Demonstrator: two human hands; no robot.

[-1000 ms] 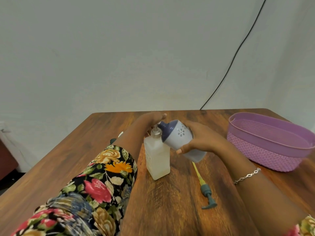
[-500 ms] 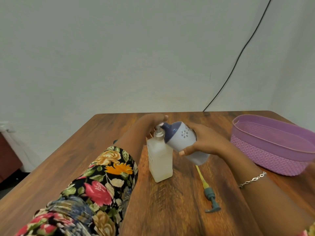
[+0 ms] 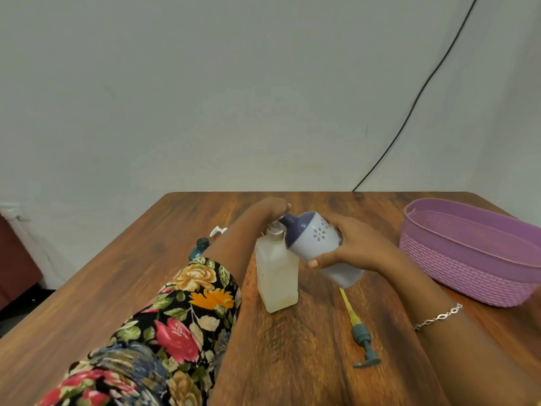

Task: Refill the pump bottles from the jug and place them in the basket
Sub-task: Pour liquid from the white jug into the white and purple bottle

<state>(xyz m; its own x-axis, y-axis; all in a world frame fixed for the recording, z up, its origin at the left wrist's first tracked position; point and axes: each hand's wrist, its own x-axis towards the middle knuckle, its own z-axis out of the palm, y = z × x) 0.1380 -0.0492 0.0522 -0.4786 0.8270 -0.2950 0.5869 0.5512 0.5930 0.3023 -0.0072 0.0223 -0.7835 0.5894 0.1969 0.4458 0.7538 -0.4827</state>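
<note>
A translucent white square bottle (image 3: 276, 276) stands upright at the table's middle. My left hand (image 3: 270, 208) reaches over from behind and grips its neck. My right hand (image 3: 355, 249) holds a pale lavender bottle with a dark blue top (image 3: 314, 238), tilted left and down so that its open spout meets the mouth of the square bottle. No liquid stream is visible. A teal pump head with a yellow tube (image 3: 362, 336) lies on the table in front of my right forearm. The purple basket (image 3: 468, 259) sits at the right with nothing showing inside.
Behind my left forearm lie a white pump head (image 3: 218, 230) and the top of a dark teal bottle (image 3: 202, 246), mostly hidden. A black cable (image 3: 409, 112) runs down the wall to the table's far edge. The wooden table (image 3: 292, 361) reaches the wall.
Both hands keep the same hold and the lavender bottle stays tipped against the square bottle's mouth. Only the view has shifted slightly.
</note>
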